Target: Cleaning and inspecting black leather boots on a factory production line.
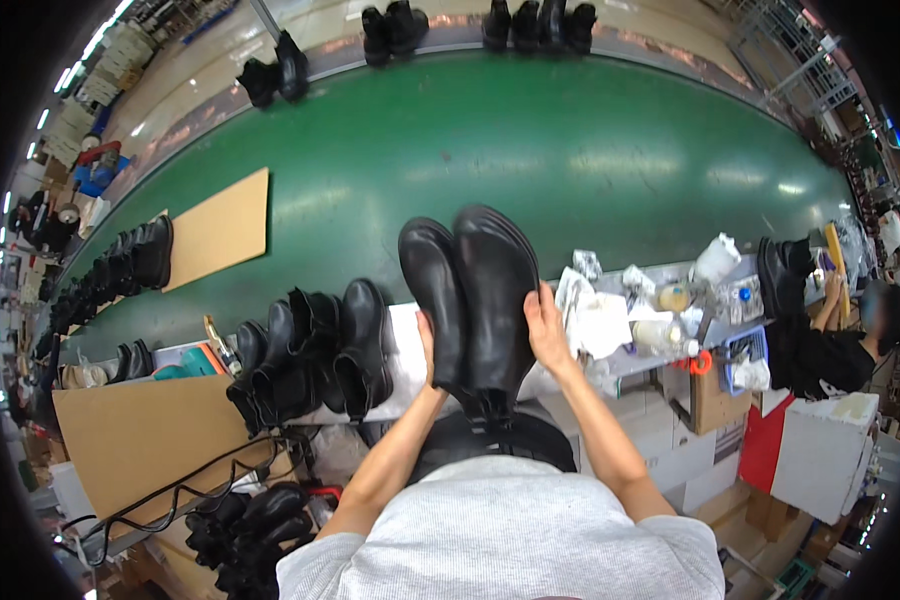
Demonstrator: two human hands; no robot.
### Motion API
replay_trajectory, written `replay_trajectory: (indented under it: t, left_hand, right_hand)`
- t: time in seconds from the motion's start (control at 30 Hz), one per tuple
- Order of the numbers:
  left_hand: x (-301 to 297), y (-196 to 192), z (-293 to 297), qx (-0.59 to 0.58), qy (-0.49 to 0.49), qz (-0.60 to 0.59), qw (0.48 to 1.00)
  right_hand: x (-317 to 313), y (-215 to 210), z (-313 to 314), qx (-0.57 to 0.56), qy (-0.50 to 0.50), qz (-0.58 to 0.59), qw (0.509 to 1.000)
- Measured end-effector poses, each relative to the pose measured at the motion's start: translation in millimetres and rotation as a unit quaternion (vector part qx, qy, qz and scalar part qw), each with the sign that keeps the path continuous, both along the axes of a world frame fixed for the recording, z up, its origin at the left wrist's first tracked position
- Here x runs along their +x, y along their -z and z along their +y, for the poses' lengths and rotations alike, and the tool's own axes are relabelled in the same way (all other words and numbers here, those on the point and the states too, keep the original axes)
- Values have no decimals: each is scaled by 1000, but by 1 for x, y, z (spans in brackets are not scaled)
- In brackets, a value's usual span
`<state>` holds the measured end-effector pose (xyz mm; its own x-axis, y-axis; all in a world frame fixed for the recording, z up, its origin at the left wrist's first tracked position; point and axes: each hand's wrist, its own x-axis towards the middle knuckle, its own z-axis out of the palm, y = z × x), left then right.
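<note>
A pair of black leather ankle boots (485, 290) is held up side by side in front of me, toes pointing away, over the near edge of the green conveyor belt (450, 150). My left hand (428, 350) presses against the outer side of the left boot; most of its fingers are hidden behind it. On the other side, my right hand (547, 325) grips the right boot, thumb along its flank and the other fingers partly out of sight. Just left of my left hand, several more black boots (362, 345) stand close together on the bench ledge.
White cloths (595, 315), bottles (660, 335) and an orange-handled tool (702, 362) crowd the ledge at right. Cardboard sheets (220, 230) lie on the belt and at lower left (155, 445). Boots line the far edge (540, 25). A person (820, 350) works at far right.
</note>
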<state>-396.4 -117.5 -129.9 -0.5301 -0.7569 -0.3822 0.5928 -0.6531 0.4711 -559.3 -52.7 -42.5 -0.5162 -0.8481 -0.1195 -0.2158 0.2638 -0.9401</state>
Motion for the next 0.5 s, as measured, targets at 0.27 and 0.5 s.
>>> replay_trajectory:
  t: [0.27, 0.5]
  left_hand:
    - [9, -42, -7, -324, -135, -380, 856]
    - [20, -56, -27, -329, -55, -405, 851]
  right_hand:
    - [2, 57, 1, -144, 37, -4, 989]
    - [-3, 23, 1, -103, 28, -170, 980]
